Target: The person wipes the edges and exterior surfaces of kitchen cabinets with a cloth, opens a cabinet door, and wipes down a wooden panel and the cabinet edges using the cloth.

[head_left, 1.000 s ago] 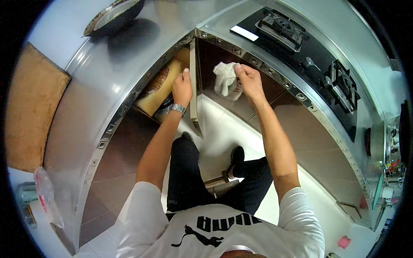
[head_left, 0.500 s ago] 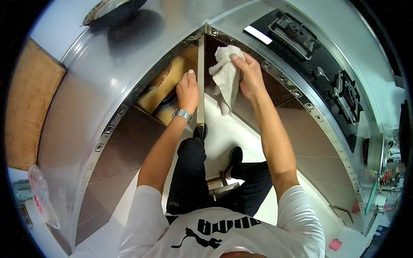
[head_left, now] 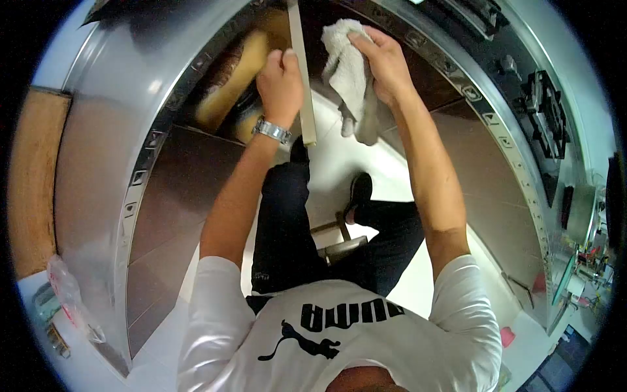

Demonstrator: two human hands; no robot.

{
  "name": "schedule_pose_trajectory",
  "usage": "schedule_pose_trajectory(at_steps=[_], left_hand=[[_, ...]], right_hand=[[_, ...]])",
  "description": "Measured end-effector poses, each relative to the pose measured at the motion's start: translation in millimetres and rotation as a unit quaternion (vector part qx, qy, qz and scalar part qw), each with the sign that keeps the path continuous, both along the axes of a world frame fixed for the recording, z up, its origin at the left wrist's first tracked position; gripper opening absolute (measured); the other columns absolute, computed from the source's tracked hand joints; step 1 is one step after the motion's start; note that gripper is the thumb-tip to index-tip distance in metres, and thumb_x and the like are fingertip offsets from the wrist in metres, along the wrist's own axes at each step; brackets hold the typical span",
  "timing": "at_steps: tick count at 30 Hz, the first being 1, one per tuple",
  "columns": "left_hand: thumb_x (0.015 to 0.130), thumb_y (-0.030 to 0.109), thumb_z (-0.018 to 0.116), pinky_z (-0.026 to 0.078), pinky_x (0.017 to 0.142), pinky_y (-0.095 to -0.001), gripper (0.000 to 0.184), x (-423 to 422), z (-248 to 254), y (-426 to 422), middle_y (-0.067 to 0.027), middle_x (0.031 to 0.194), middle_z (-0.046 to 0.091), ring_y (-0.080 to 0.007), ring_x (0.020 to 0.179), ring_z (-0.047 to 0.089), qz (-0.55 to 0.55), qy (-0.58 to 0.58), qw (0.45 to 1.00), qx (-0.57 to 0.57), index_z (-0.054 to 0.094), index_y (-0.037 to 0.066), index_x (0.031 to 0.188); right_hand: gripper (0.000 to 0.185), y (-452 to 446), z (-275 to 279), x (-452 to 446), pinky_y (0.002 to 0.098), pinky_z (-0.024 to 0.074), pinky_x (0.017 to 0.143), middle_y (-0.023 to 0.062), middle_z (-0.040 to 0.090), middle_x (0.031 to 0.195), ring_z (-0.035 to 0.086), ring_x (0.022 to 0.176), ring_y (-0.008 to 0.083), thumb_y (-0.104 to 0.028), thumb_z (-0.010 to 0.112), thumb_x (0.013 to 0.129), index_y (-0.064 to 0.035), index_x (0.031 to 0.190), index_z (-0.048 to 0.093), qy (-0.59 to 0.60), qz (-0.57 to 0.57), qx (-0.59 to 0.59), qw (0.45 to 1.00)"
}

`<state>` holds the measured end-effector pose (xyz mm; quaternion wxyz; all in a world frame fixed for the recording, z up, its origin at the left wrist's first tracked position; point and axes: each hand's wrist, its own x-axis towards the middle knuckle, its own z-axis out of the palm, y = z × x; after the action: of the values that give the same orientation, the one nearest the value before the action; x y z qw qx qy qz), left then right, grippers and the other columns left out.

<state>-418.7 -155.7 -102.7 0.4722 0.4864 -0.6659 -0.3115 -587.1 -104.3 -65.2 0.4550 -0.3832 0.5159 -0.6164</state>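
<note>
A crumpled white cloth (head_left: pixel 351 68) hangs from my right hand (head_left: pixel 390 70), gripped between thumb and fingers, with greyish lower corners dangling. My left hand (head_left: pixel 281 90), wearing a metal watch (head_left: pixel 272 130) at its wrist, is closed beside the edge of an opened cabinet door (head_left: pixel 302 78). Its curled fingertips are turned away, so what they hold, if anything, is hidden. Behind that hand lies the open cabinet interior (head_left: pixel 235 81), with yellowish surfaces and a dark round shape that I cannot make out.
A steel countertop (head_left: pixel 104 150) curves along the left, bearing a wooden board (head_left: pixel 40 183) and a plastic bag (head_left: pixel 73 297). At right stands a gas stove (head_left: pixel 547 114) above brown cabinet fronts (head_left: pixel 480 157). Below me is a small stool (head_left: pixel 343 248) between my legs.
The view has tipped downward, so counter and stove sit higher in it. The cloth, still in my right hand, has swung and hangs a little differently. My left hand stays by the door.
</note>
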Motion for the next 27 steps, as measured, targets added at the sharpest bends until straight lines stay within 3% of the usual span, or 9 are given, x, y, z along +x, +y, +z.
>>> schedule_pose_trajectory(at_steps=[4,5,7,11,13,15,18,25,27], left_hand=[[0.090,0.030,0.046,0.040,0.059,-0.0472,0.035,0,-4,-8,-0.0209,0.063,0.053,-0.0400,0.060,0.053,-0.014,-0.030,0.999,-0.034,0.051,-0.001,0.073],[0.090,0.030,0.046,0.040,0.058,-0.0465,0.035,2,-13,-15,-0.0198,0.060,0.052,-0.0387,0.058,0.052,-0.021,-0.042,0.996,-0.082,0.052,0.000,0.073],[0.090,0.030,0.045,0.039,0.057,-0.0476,0.036,3,-6,-8,-0.0203,0.060,0.052,-0.0399,0.058,0.052,-0.029,-0.016,0.995,-0.092,0.051,0.000,0.072],[0.089,0.030,0.046,0.041,0.060,-0.0503,0.037,6,-8,-14,-0.0233,0.064,0.055,-0.0441,0.063,0.053,-0.055,-0.005,0.993,-0.104,0.054,-0.002,0.072],[0.088,0.027,0.049,0.041,0.058,-0.0361,0.032,12,-18,-21,-0.0098,0.064,0.058,-0.0210,0.059,0.052,-0.045,-0.015,0.998,-0.034,0.058,-0.001,0.075],[0.088,0.027,0.049,0.041,0.055,-0.0331,0.031,14,-26,-30,-0.0058,0.061,0.057,-0.0162,0.056,0.051,-0.027,-0.012,0.991,-0.131,0.058,0.000,0.074],[0.088,0.029,0.049,0.044,0.062,-0.0355,0.035,21,-30,-39,-0.0108,0.065,0.060,-0.0197,0.062,0.054,-0.077,0.046,0.995,0.045,0.060,-0.003,0.079],[0.088,0.031,0.046,0.045,0.069,-0.0426,0.037,6,-11,-16,-0.0215,0.076,0.063,-0.0359,0.070,0.060,0.021,-0.114,0.987,-0.112,0.062,-0.003,0.086],[0.087,0.033,0.045,0.044,0.071,-0.0523,0.040,7,-8,-12,-0.0284,0.079,0.059,-0.0486,0.077,0.055,0.021,-0.094,0.991,-0.091,0.060,-0.003,0.079]], right_hand=[[0.025,-2,1,-3,0.0258,0.0505,0.073,0.0064,0.067,0.094,0.063,0.080,0.0117,-0.017,0.060,0.089,-0.0010,0.109,0.062,-0.034,0.015,-0.023,0.999],[0.022,-6,33,11,0.0339,0.0487,0.073,0.0128,0.066,0.090,0.063,0.081,0.0225,-0.013,0.057,0.087,0.0045,0.098,0.062,-0.073,-0.021,-0.014,0.997],[0.025,-4,15,6,0.0255,0.0475,0.073,0.0056,0.065,0.094,0.060,0.082,0.0119,-0.015,0.056,0.091,0.0031,0.108,0.059,-0.032,0.034,-0.017,0.999],[0.026,10,7,-3,0.0262,0.0482,0.074,0.0073,0.065,0.095,0.061,0.082,0.0131,-0.014,0.055,0.091,0.0040,0.108,0.059,-0.042,0.063,-0.002,0.997],[0.024,26,11,3,0.0263,0.0486,0.074,0.0068,0.065,0.094,0.061,0.081,0.0128,-0.014,0.054,0.091,0.0044,0.106,0.059,-0.104,0.059,-0.006,0.993],[0.024,38,11,0,0.0265,0.0488,0.073,0.0070,0.064,0.093,0.061,0.081,0.0130,-0.014,0.054,0.091,0.0047,0.106,0.059,-0.097,0.062,0.005,0.993],[0.024,66,2,-3,0.0267,0.0491,0.073,0.0072,0.064,0.092,0.062,0.080,0.0134,-0.013,0.054,0.092,0.0050,0.106,0.058,-0.089,0.051,0.021,0.995],[0.030,108,-12,-8,0.0254,0.0498,0.068,0.0085,0.067,0.091,0.063,0.074,0.0138,-0.017,0.062,0.086,0.0031,0.108,0.062,-0.017,-0.008,0.039,0.999],[0.029,111,-11,-7,0.0258,0.0498,0.069,0.0090,0.067,0.092,0.063,0.075,0.0142,-0.016,0.061,0.086,0.0027,0.108,0.062,-0.002,-0.024,0.049,0.998]])
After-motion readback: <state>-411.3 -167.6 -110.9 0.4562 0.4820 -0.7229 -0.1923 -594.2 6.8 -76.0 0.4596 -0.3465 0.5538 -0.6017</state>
